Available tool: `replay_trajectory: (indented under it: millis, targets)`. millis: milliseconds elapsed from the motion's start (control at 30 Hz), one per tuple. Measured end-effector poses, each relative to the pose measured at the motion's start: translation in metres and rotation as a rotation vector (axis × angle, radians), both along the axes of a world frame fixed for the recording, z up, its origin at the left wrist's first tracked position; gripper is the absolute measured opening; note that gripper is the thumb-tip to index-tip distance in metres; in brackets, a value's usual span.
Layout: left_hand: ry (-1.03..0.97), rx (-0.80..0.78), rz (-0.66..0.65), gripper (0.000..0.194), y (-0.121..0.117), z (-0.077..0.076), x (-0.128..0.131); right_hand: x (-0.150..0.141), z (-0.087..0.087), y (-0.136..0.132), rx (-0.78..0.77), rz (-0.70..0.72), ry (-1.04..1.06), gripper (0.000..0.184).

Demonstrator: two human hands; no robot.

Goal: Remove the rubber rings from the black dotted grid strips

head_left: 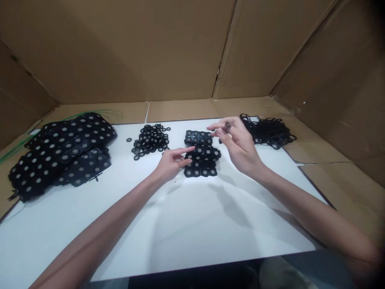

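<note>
In the middle of the table lies a black linked piece dotted with grey discs (pixel 201 168), its rows folded or overlapping. My left hand (pixel 172 163) is closed at its left edge, thumb and fingers pinching it. A second dotted black piece (pixel 198 137) lies just behind, touching or overlapping the first. My right hand (pixel 237 146) is raised just to the right of both, fingers bent together and slightly blurred. Among those fingers shows a small dark round thing (pixel 227 125), too smeared to name.
Left on the white table (pixel 180 224) spreads a large heap of dotted black sheets (pixel 63 148), with thin green strands (pixel 18 149) behind. Loose black discs (pixel 152 138) are piled left of centre. Black open frames (pixel 270 132) lie at the back right. Cardboard walls (pixel 135 52) enclose the table.
</note>
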State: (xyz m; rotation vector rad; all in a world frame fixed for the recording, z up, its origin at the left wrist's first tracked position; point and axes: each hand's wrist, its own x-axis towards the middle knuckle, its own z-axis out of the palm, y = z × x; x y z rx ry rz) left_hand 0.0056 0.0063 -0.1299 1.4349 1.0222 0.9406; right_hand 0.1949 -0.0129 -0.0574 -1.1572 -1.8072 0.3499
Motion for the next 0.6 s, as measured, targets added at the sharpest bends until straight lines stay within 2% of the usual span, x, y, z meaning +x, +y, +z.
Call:
replay_trajectory:
  millis: [100,167,300,600]
  targets:
    - [-0.004,-0.002,-0.023,0.043,0.000,0.002,0.000,-0.005,-0.002,-0.004,-0.095,0.185,-0.025,0.032]
    - [-0.005,0.002,-0.030,0.043,0.000,0.003,0.000,-0.008,-0.007,-0.004,-0.171,0.246,0.024,0.032]
    - [-0.007,0.015,-0.041,0.043,0.001,0.002,0.000,-0.011,-0.021,-0.001,-0.200,0.222,0.187,0.030]
    - [-0.009,0.012,-0.062,0.046,0.001,0.002,-0.001,-0.013,-0.029,0.002,-0.179,0.227,0.203,0.027]
